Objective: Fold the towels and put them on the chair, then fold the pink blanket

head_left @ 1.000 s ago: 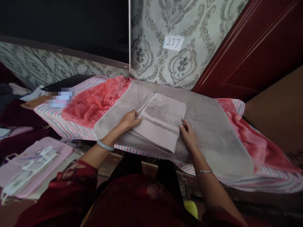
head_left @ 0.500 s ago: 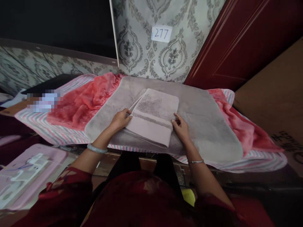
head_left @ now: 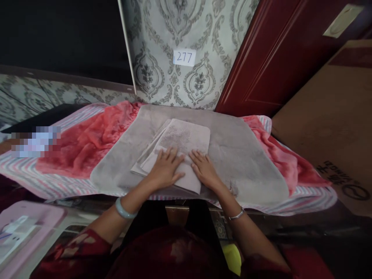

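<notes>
A folded pale grey-pink towel [head_left: 192, 133] lies on a grey mat [head_left: 247, 162], with a darker patch on its upper face. Its folded layers fan out a little on the left side. My left hand [head_left: 167, 168] lies flat on the towel's lower middle, fingers spread. Close beside it, my right hand [head_left: 205, 168] rests on the towel's lower right part, fingers stretched out. Neither hand grips anything. The towel's band is mostly hidden under the hands.
Beneath the mat are a red plush blanket [head_left: 87, 139] and a striped cloth [head_left: 72, 186]. A dark screen [head_left: 64, 38] stands at the back left, and a cardboard box [head_left: 325, 116] at the right. A pink plastic board [head_left: 49, 213] is low on the left.
Both hands have let go of the towel's side edges and moved inward to lie flat on top. The left-side layers now fan out more. The view has shifted slightly.
</notes>
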Available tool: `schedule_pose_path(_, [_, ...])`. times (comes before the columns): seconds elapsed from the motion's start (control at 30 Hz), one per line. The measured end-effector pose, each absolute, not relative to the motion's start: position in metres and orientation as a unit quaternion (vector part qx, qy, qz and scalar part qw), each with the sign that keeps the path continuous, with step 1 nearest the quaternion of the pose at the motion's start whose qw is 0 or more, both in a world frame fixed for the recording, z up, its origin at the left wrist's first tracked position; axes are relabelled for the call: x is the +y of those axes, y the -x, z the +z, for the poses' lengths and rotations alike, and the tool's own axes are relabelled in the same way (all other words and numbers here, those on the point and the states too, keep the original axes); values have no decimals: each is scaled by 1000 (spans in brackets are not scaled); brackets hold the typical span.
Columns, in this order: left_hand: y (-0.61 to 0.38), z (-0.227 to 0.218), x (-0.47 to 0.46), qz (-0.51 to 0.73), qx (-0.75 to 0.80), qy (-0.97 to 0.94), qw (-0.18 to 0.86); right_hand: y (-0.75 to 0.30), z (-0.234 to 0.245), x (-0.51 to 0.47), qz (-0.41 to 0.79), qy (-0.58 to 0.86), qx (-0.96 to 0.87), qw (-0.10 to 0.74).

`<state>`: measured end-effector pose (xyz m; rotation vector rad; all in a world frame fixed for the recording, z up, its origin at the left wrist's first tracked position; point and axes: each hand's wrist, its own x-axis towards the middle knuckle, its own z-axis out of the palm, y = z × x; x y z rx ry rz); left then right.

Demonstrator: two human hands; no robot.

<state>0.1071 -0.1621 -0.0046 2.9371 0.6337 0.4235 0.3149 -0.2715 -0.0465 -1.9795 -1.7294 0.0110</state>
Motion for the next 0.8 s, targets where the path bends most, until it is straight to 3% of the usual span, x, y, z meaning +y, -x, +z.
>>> schedule_pose_path(0.13, [-111, -21, -165, 96, 208, -972, 54, -323, -36, -272, 65, 723, -663, 180])
schedule_pose_path(0.33, [-120, -4, -172, 108, 190, -973, 67, -338, -4, -234, 9, 711, -682, 172])
schedule_pose_path(0.53, [-129, -13, -180, 84, 172, -979, 74, -356, -8, -183, 36, 666, -741, 77])
schedule_pose_path(0.8, [-125, -15, -177, 93, 163, -977, 102, -419, -12, -138, 33, 762, -640, 89])
